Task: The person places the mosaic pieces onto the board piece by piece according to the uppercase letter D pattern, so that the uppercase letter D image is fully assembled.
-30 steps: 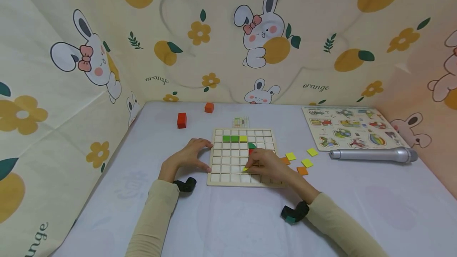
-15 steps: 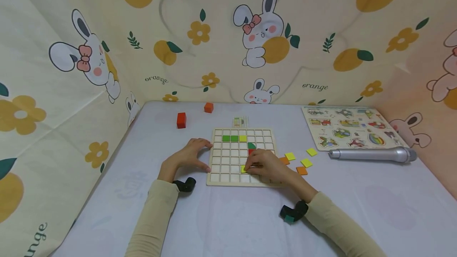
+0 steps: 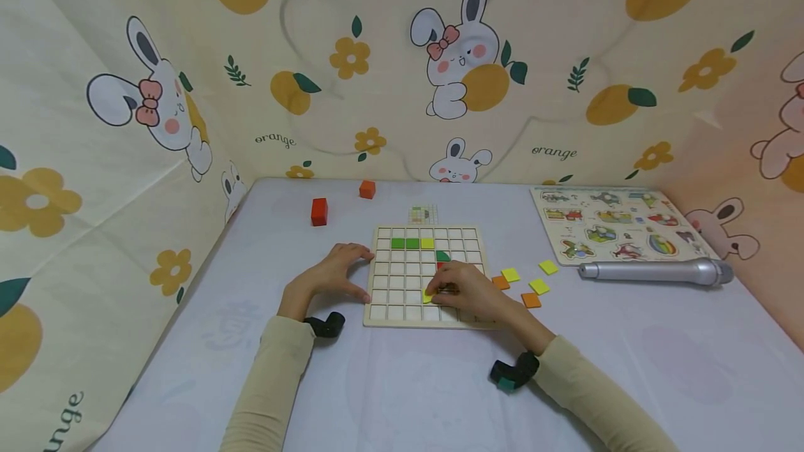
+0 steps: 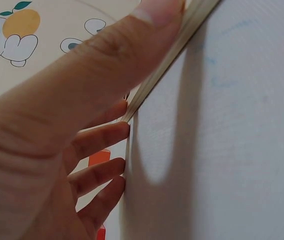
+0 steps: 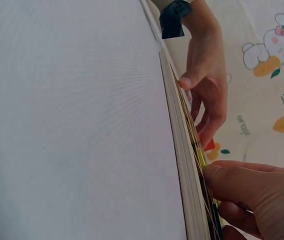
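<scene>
A wooden grid board point(image 3: 372, 319) lies on the table. My left hand point(image 3: 329, 274) touches its left edge, thumb near the front and fingers farther back; in the left wrist view the fingers point(image 4: 102, 132) look fairly straight against the rim. Over the board's lower middle, my right hand point(image 3: 467, 291) pinches a yellow square tile point(image 3: 427, 297) at a cell. That tile shows as a thin yellow strip point(image 5: 202, 157) in the right wrist view. Two green tiles point(image 3: 405, 243) and a yellow tile point(image 3: 427, 243) sit in an upper row. A green quarter-round tile point(image 3: 442, 256) and a partly covered red tile are nearer my right hand.
Loose yellow tiles point(image 3: 539, 287) and orange tiles point(image 3: 530, 300) lie right of the board. Farther right are a silver microphone point(image 3: 656, 273) and a picture puzzle board point(image 3: 622, 225). Red blocks point(image 3: 319, 211) stand back left; a small pattern card point(image 3: 423, 214) lies behind the grid.
The yellow tile at my right fingertips shows more of its face than a second ago, and it has shifted slightly left. My left hand stays where it was.
</scene>
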`<state>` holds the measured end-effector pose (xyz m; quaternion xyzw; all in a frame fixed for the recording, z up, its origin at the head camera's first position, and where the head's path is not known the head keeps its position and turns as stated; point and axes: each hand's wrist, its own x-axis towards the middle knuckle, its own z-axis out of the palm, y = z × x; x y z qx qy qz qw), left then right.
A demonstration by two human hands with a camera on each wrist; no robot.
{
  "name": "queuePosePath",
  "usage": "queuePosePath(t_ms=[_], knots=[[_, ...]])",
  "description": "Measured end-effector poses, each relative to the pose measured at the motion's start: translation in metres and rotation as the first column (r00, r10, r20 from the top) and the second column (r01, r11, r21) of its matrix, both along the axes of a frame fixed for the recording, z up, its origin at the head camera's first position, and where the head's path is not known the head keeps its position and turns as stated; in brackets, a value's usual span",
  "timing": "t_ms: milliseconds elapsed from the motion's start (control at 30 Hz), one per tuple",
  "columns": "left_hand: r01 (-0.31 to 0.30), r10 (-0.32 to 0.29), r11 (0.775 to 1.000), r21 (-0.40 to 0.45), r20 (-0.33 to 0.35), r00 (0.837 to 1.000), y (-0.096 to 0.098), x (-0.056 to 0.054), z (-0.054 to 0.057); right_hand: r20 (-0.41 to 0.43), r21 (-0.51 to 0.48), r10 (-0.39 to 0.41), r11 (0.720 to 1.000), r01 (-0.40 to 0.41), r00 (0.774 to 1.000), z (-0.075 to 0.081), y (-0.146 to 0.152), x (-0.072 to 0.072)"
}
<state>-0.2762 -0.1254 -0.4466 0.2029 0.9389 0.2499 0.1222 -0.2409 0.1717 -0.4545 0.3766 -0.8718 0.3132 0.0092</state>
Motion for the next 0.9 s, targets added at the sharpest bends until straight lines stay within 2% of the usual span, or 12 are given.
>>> queuePosePath(t_ms=[133, 367, 567, 700, 900], knots=[[-0.001, 0.001, 1.000, 0.006, 0.005, 1.000, 0.001, 0.000, 0.001, 0.003, 0.003, -0.003, 1.000, 0.003, 1.000, 0.002, 0.001, 0.000], [-0.002, 0.002, 1.000, 0.006, 0.008, 1.000, 0.002, 0.000, 0.001, -0.013, -0.057, -0.021, 0.998, 0.020, 1.000, 0.012, 0.016, -0.003], [-0.011, 0.011, 1.000, 0.001, 0.007, 1.000, 0.002, 0.000, 0.000, 0.031, -0.056, -0.134, 0.989, 0.136, 0.990, 0.020, 0.047, -0.002], [-0.012, 0.012, 1.000, 0.002, 0.010, 1.000, 0.002, 0.000, 0.001, 0.004, -0.059, -0.194, 0.979, 0.194, 0.981, 0.021, 0.071, -0.001], [-0.010, 0.010, 1.000, -0.009, -0.004, 1.000, 0.001, 0.000, 0.000, 0.040, 0.008, -0.260, 0.966, 0.260, 0.965, 0.018, 0.101, -0.005]])
